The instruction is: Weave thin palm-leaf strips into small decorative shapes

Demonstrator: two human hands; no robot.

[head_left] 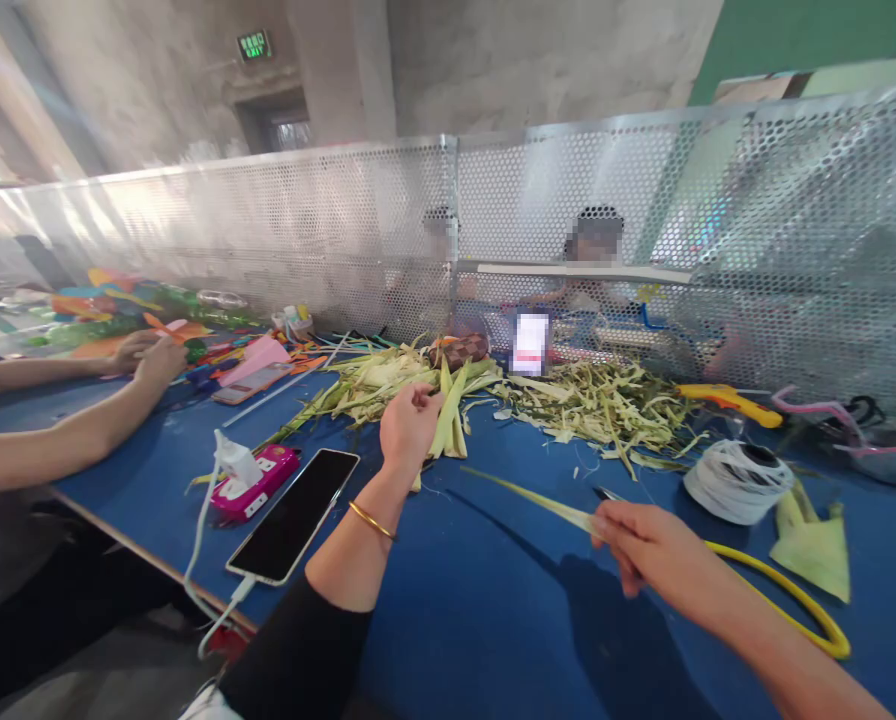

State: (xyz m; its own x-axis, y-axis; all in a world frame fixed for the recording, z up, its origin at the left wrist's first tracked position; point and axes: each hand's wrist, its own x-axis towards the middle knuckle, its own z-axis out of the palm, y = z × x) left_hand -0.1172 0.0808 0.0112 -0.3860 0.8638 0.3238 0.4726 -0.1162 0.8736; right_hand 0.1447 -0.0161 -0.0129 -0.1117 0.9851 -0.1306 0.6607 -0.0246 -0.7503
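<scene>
My left hand reaches to the husk pile, its fingers curled closed at the edge of a pale green corn husk. My right hand pinches a narrow husk strip, which points left over the table. Behind the right hand a dark metal tip shows; a yellow loop curves out beyond the wrist. Whether these two are one tool I cannot tell. A heap of shredded husk lies at the back, to the right of the larger husk pile.
White twine and a husk piece lie at right, near a yellow cutter. At left are a phone and pink power strip. A co-worker's hands work farther left. A perforated metal screen borders the table.
</scene>
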